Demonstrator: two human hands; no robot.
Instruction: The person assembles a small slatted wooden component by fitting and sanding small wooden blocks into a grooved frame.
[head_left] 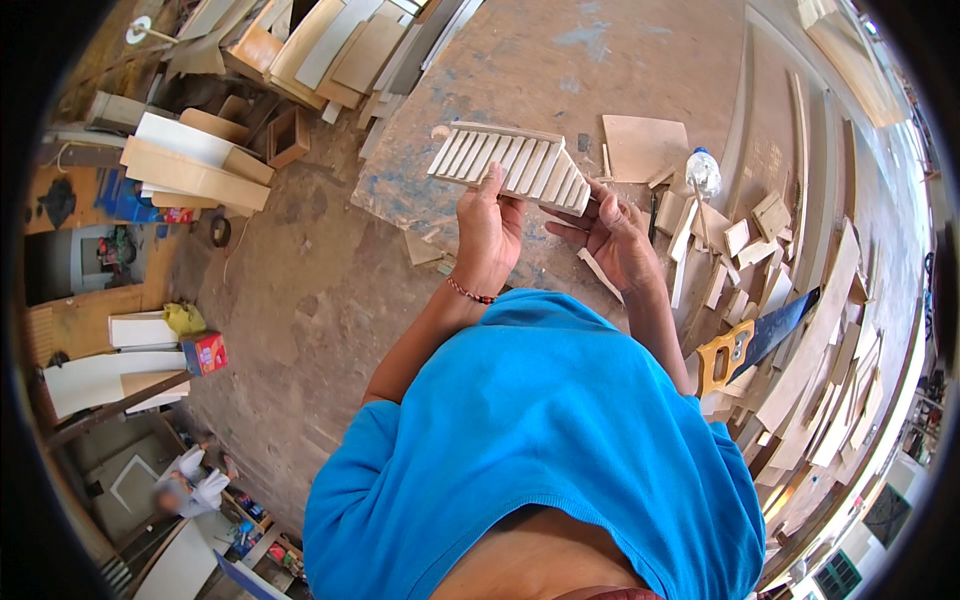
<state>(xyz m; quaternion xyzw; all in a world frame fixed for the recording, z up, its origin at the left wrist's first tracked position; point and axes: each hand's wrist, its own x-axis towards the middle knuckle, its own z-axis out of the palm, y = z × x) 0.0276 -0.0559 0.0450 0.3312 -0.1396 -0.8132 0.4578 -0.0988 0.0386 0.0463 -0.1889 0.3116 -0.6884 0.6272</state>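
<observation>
A small slatted wooden piece (pixel 508 165), with pale parallel strips set between thin rails and a slanted right end, is held up over the workbench (pixel 520 70). My left hand (pixel 488 228) grips its lower edge, thumb on the slats and fingers underneath. At the slanted end, my right hand (pixel 622 238) has its fingers apart around the corner. One finger passes behind the piece, so I cannot tell how firmly it touches. A thin wood strip (pixel 600 274) lies below the right hand.
Several wood offcuts (pixel 740 245) are scattered at the right, beside a clear plastic bottle (pixel 703 172). A handsaw (pixel 755 342) with a yellow handle lies among them. A flat thin board (pixel 645 148) rests farther back. Stacked panels (pixel 200 165) stand at the left; another person (pixel 190 485) is at lower left.
</observation>
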